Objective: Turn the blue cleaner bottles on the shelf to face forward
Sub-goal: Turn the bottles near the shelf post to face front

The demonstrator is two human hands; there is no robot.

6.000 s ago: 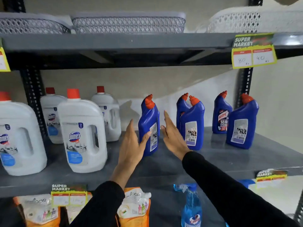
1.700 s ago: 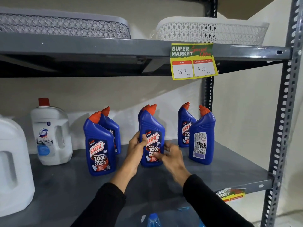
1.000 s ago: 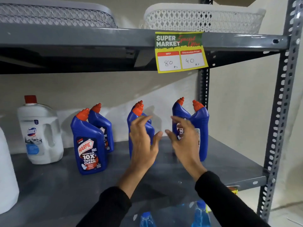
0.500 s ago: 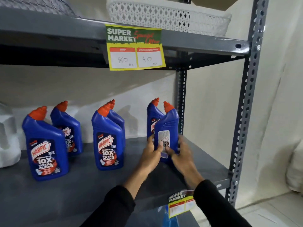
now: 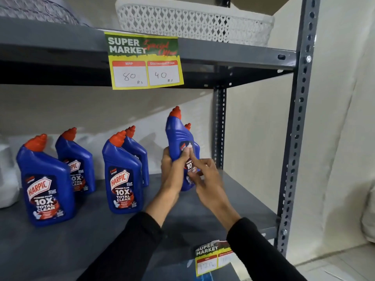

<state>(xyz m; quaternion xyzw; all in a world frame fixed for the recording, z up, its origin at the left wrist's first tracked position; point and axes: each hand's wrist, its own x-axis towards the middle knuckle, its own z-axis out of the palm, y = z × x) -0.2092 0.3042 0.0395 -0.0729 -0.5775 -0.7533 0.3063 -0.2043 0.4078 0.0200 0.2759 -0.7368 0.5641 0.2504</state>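
Several blue cleaner bottles with orange caps stand on the grey shelf. The front left bottle, the bottle behind it and the front middle bottle show their front labels. Another bottle stands behind the middle one. My left hand grips the rightmost front bottle, which is lifted and tilted, its front label turned toward me. My right hand holds its lower right side, fingers on the label. One more bottle peeks out behind it.
The upper shelf carries a white lattice basket and a yellow price tag. A perforated grey upright bounds the right side. Another price tag hangs on the shelf's front edge. White jugs are at far left.
The rightmost front bottle has been lifted and turned between both hands; half a second ago its back label faced me, now the front label shows.
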